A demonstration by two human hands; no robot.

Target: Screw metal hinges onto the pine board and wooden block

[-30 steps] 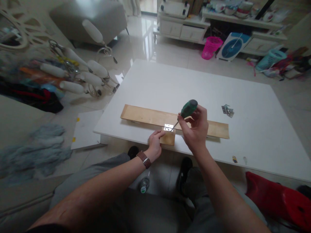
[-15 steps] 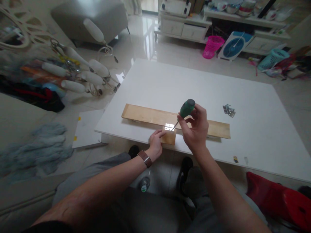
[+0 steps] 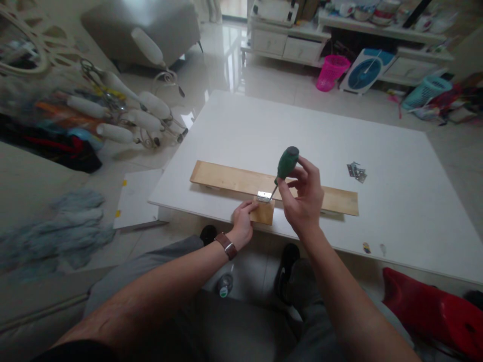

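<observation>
My right hand (image 3: pixel 304 198) is closed around a green-handled screwdriver (image 3: pixel 287 163), its shaft slanting down to the right edge of a silver hinge (image 3: pixel 264 195). The hinge sits at the far end of a small wooden block (image 3: pixel 263 213), beside a long wooden board (image 3: pixel 230 179). Pressed against the block's left side, my left hand (image 3: pixel 243 219) holds it near the table's front edge. Whether the screwdriver tip is seated in a screw is too small to tell. My right hand covers part of the long board.
Several loose hinges (image 3: pixel 356 172) lie on the white table (image 3: pixel 302 128) to the right. Two small items, one a yellowish sticker-like piece (image 3: pixel 366 247), lie near the front edge. A red plastic object (image 3: pixel 426 306) stands at lower right, and a bottle (image 3: pixel 225 285) is on the floor.
The screwdriver handle has shifted slightly up and left, so the shaft stands a little steeper. The hinge now looks narrower and tilted. My left hand stays on the block.
</observation>
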